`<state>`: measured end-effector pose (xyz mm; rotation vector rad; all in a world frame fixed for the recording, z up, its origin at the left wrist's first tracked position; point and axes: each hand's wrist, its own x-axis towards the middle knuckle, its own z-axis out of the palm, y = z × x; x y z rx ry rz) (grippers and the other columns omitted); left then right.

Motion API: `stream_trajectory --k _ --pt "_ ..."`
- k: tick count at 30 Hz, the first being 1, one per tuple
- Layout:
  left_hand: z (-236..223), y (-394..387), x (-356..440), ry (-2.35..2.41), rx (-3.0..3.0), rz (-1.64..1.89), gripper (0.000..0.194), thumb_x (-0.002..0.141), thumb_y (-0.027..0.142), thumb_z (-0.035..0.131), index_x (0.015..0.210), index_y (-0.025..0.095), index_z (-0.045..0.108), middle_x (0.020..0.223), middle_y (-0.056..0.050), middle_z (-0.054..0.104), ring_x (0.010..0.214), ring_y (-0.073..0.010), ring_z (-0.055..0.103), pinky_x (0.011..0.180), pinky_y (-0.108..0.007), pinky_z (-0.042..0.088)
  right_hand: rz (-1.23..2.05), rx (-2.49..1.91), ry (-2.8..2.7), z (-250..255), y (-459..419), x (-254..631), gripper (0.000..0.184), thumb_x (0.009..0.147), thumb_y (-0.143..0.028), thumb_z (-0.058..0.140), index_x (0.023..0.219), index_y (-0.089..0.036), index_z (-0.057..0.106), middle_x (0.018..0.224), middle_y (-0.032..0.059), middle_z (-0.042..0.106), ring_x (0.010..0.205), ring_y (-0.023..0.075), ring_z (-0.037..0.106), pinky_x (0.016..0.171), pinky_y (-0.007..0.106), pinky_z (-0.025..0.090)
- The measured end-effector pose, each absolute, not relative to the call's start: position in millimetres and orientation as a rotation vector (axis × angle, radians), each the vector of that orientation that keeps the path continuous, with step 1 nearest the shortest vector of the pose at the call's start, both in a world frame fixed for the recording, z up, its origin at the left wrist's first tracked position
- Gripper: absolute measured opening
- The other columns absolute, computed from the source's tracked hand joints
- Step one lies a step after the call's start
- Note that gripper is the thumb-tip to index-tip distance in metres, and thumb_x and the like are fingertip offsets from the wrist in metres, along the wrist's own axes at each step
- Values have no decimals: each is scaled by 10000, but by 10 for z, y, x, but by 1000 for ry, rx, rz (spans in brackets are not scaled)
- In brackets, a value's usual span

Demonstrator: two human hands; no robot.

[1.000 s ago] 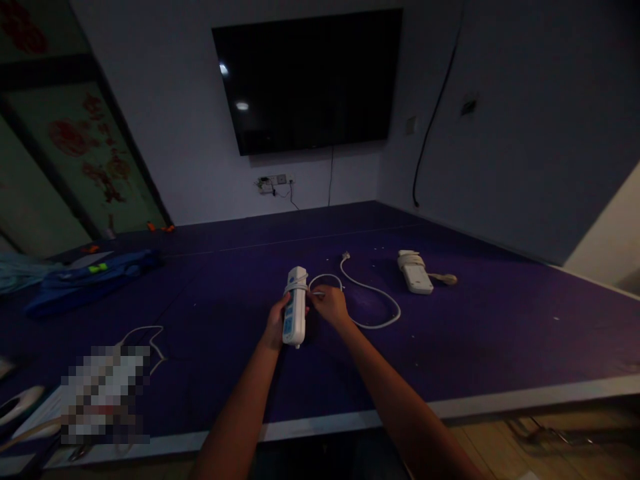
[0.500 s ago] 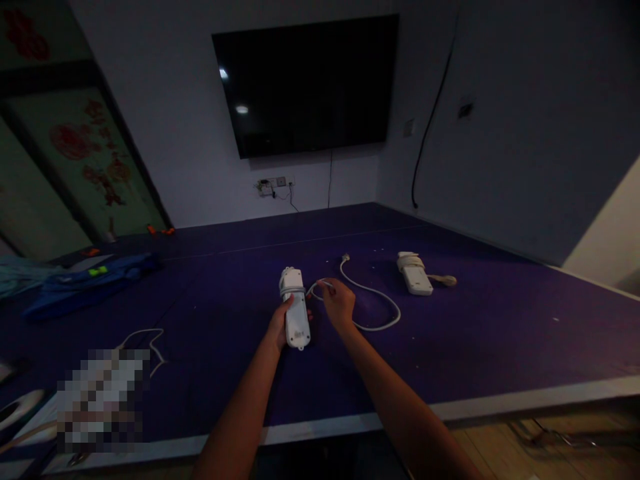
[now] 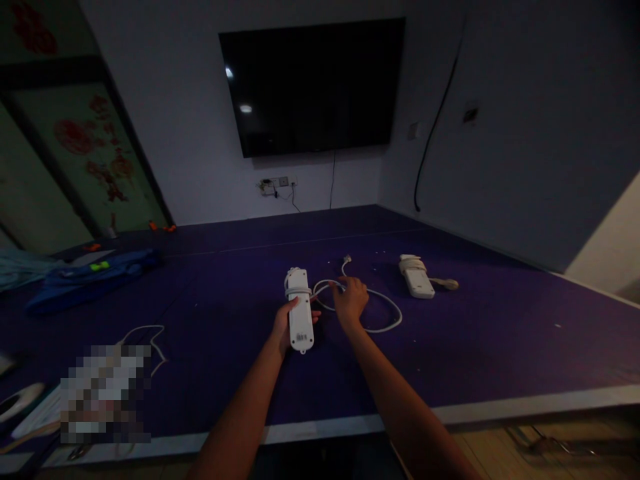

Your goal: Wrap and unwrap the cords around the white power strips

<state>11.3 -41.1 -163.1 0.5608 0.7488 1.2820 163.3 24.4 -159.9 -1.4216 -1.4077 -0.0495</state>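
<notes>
My left hand (image 3: 283, 323) is closed round a white power strip (image 3: 301, 323), its back face turned up and a few turns of cord wrapped round its upper part. From these turns the white cord (image 3: 385, 327) runs right in a loop over the purple table, ending in a plug (image 3: 347, 259). My right hand (image 3: 352, 301) pinches the cord to the right of the strip, fingers bent over it. Further right lies a second white power strip (image 3: 419, 283), its own cord wound round it and its plug end (image 3: 450, 285) sticking out to the right.
The purple table (image 3: 225, 373) has a pale front edge. Blue cloth (image 3: 95, 277) lies at the left, with a roll of tape (image 3: 23, 402) and a blurred-out item (image 3: 105, 393) near the front left. A television (image 3: 315, 87) hangs on the wall behind.
My right hand has moved a little to the right, away from the strip, drawing the cord out in a wider loop. The left hand holds the strip as before.
</notes>
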Motion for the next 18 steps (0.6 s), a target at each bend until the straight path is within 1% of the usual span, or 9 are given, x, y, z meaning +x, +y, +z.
stream_trajectory --k 3,5,7,10,12,14,16,18 --pt "-1682 -375 114 728 528 1324 489 799 343 515 1177 32 531 860 -169 702 647 -231 675 550 -295 513 -138 -1425 -1431 -1564 165 1569 220 825 -364 541 817 -166 637 828 88 653 857 246 533 761 337 306" --pt "-1691 -359 107 699 514 1371 457 791 320 526 1158 50 548 876 -154 703 684 -234 678 600 -313 526 -137 -1334 -1540 -1539 96 1502 228 845 -362 516 785 -173 628 774 69 649 803 215 551 738 309 318" --pt "-1680 -351 95 661 500 1430 418 784 297 531 1133 70 567 875 -135 705 708 -229 678 642 -324 534 -54 -1250 -1696 -1533 29 1423 278 865 -393 477 770 -181 630 732 60 651 729 184 570 664 272 329" --pt "-1643 -352 74 631 458 1498 373 778 285 530 1089 87 593 813 -108 709 697 -218 676 663 -324 540 213 -1233 -1855 -1579 -34 1309 359 886 -440 414 748 -199 640 657 49 659 615 158 589 546 247 311" --pt "-1616 -362 67 638 439 1492 357 780 283 523 1069 90 603 772 -99 706 687 -217 675 654 -319 542 436 -1222 -1824 -1636 -35 1251 392 894 -458 379 768 -202 648 623 45 663 584 156 604 516 238 320" --pt "-1596 -378 69 650 446 1467 351 787 276 511 1068 88 604 760 -98 704 686 -217 676 650 -318 545 659 -1151 -1717 -1699 0 1214 420 891 -481 359 809 -189 650 612 46 663 571 159 618 507 230 360" --pt "-1587 -393 76 661 466 1453 352 790 271 509 1067 76 602 758 -104 703 681 -216 675 646 -320 549 853 -1053 -1594 -1753 53 1194 452 865 -523 372 802 -168 645 619 50 661 540 162 620 488 231 398" --pt "-1589 -403 87 674 479 1440 361 785 274 522 1067 63 600 759 -111 701 681 -218 675 648 -325 552 974 -975 -1478 -1788 101 1185 464 813 -564 431 748 -154 638 629 53 657 494 161 605 446 236 408"
